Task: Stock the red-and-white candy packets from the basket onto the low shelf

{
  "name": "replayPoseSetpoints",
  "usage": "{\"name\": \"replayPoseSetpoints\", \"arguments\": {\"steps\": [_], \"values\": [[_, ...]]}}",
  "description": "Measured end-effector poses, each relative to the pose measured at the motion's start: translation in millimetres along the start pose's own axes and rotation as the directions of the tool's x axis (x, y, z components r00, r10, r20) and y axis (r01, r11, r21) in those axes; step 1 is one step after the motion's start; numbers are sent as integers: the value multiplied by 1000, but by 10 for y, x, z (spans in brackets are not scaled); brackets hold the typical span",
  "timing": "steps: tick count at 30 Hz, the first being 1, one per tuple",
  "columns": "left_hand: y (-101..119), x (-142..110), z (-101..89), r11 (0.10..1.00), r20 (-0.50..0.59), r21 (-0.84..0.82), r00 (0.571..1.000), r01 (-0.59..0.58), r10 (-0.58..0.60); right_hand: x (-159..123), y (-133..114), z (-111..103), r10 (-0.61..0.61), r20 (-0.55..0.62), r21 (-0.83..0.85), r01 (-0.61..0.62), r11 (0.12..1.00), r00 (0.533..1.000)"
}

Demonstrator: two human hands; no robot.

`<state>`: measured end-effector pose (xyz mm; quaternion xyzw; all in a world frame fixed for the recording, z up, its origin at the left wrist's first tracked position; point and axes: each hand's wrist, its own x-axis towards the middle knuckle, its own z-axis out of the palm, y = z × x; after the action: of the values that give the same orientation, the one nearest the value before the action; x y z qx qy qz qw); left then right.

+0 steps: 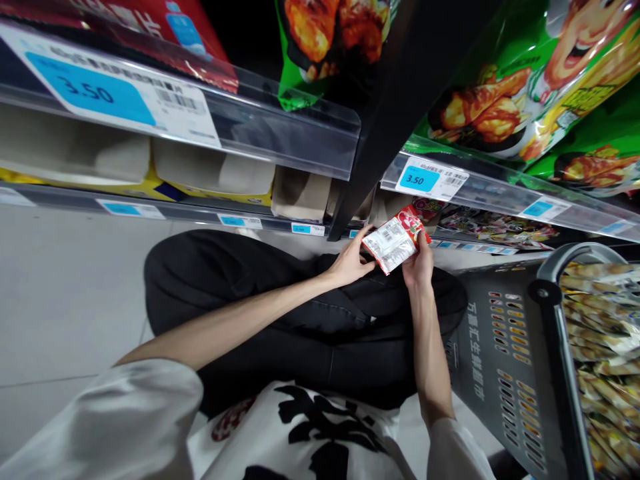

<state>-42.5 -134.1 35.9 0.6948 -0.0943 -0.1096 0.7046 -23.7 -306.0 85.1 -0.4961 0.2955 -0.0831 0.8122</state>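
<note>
While both bare hands were partly closed on it, the small, flat red-and-silver film packet [393,241] lay over the lap of the loose black trousers [300,313]. The left hand [349,265] curled at one end; the right hand [419,265] pinched the other, thumb on top. Judged light, pliable, slightly slippery, perhaps crushable; edge grip preferred. The grey perforated plastic basket [480,290] held many brown-and-clear wrapped packets [600,327]. Yellow-edged cardboard boxes [215,172] stood on a low shelf, contents indiscernible.

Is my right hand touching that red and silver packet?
Touching: the head view shows the right hand holding the red and silver packet, thumb lying over its red end.
</note>
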Motion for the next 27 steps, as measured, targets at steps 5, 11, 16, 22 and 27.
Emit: {"name": "replayPoseSetpoints", "arguments": {"steps": [5,11,16,22,27], "values": [[5,24,-33,968,-104,70,964,-239,246,-13,8,9,-65,1,-43,65,997,998],[17,25,-56,923,12,155,935,-352,354,-124,-113,63,-23,121,-35,27,999,992],[-12,47,-17,973,40,-229,998,-41,52,-166,-124,75,-65,183,-125,89,988,981],[-19,56,1,787,226,-551,958,276,-178,-81,-49,15,-109,37,-91,112,990,993],[-40,35,-16,789,332,-488,915,374,-229,-85,-67,17,-224,-40,-115,218,969,974]]}}
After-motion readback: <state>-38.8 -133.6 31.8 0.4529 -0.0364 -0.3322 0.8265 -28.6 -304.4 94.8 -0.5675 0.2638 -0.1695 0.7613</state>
